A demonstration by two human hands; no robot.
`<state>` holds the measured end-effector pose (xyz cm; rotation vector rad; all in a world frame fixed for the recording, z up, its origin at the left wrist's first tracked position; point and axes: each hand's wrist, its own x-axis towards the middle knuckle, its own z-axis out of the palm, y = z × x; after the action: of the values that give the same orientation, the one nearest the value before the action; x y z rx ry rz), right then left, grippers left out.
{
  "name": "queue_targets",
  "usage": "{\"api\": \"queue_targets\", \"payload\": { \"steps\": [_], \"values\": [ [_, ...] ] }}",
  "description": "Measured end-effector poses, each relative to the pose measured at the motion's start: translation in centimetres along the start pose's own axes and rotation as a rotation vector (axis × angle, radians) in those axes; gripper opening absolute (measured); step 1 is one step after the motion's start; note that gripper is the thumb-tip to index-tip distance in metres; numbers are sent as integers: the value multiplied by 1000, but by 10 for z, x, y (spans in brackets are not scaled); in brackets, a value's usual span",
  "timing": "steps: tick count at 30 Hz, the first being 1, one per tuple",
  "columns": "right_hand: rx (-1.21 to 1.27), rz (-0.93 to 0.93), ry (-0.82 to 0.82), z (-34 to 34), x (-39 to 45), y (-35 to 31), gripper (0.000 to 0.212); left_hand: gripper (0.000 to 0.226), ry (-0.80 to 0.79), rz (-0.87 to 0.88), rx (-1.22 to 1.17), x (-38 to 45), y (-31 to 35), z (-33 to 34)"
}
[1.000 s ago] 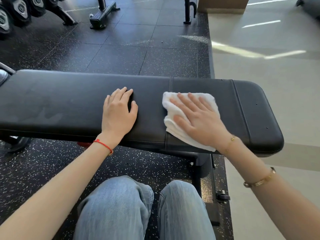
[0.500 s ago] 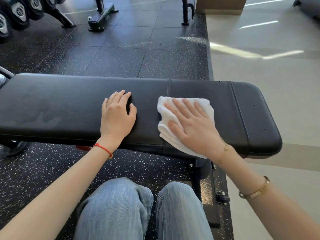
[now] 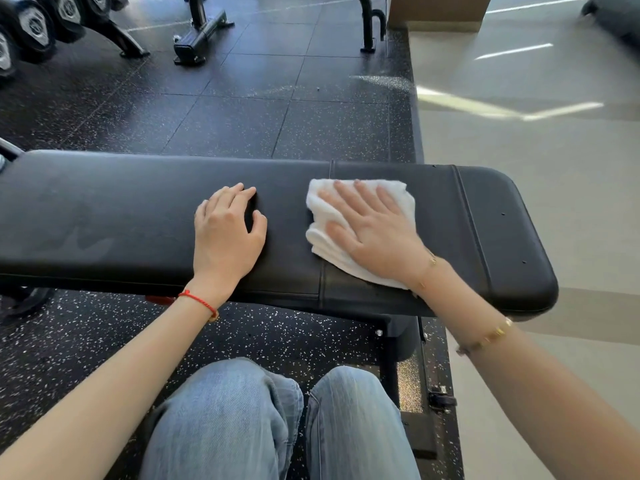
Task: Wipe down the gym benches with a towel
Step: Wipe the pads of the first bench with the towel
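Note:
A long black padded gym bench (image 3: 104, 216) runs across the view from left to right. A folded white towel (image 3: 320, 207) lies on the pad, right of the middle seam. My right hand (image 3: 375, 233) presses flat on the towel with fingers spread, covering most of it. My left hand (image 3: 227, 233) rests palm down on the bare pad to the left of the towel, holding nothing. Faint smear marks show on the left part of the pad.
My knees in blue jeans (image 3: 277, 420) are close to the bench's near edge. The bench's black metal base (image 3: 415, 375) stands under its right end. Dumbbells on a rack (image 3: 31, 26) and another machine's foot (image 3: 197, 43) stand at the back on the speckled rubber floor. Smooth beige floor (image 3: 536, 150) lies to the right.
My right hand has slid the towel a little to the left and toward the far edge of the pad. My left hand has stayed in place.

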<state>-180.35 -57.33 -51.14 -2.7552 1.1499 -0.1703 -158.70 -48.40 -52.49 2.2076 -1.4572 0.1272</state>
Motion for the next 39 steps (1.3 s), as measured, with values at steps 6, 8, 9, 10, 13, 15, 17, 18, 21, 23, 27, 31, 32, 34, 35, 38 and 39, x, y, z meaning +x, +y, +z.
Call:
{"api": "queue_targets", "payload": {
  "steps": [6, 8, 9, 10, 13, 15, 17, 18, 21, 23, 27, 31, 32, 34, 35, 38, 39],
  "values": [
    [27, 266, -24, -12, 18, 64, 56, 43, -5, -8, 20, 0, 1, 3],
    [38, 348, -52, -16, 51, 69, 57, 42, 1, -13, 25, 1, 2, 3],
    [24, 345, -69, -15, 64, 62, 58, 42, 3, -12, 26, 1, 2, 3],
    [6, 314, -80, -13, 74, 51, 58, 42, 7, -11, 24, 1, 2, 2],
    [-13, 145, -69, -1, 70, 7, 57, 40, 20, -5, 13, 1, 1, 2],
    [-4, 25, -50, 4, 40, -12, 56, 40, 21, 0, 10, 1, 0, 2],
    [8, -65, -30, 7, 6, -13, 56, 40, 18, 3, 6, 1, -1, 1],
    [18, -87, -31, 6, -5, -8, 57, 41, 18, 2, 6, 1, -1, 2],
    [30, -13, -35, 0, -3, 18, 54, 41, 15, 5, 5, 0, -1, 3],
    [31, 117, -50, -5, 22, 29, 54, 41, 13, 4, 8, 0, 0, 3],
    [15, 181, -88, -5, 45, 16, 57, 41, 14, -2, 5, 0, 1, 3],
    [-28, -7, -90, 0, -6, -12, 59, 41, 17, 2, -11, -1, 0, 2],
    [-53, -65, -85, 1, -24, -17, 61, 41, 16, 4, -14, 0, 0, 2],
    [-119, -162, -59, 1, -58, -19, 65, 41, 6, -1, -16, -1, 0, 2],
    [-166, -196, -48, 1, -72, -16, 66, 42, -2, -4, -15, -2, 0, 2],
    [-287, -247, -33, 3, -88, -8, 71, 43, -21, -10, 7, -2, 1, 2],
    [-308, -245, -38, 4, -85, -10, 72, 44, -23, -10, 14, -1, 1, 2]
  ]
}}
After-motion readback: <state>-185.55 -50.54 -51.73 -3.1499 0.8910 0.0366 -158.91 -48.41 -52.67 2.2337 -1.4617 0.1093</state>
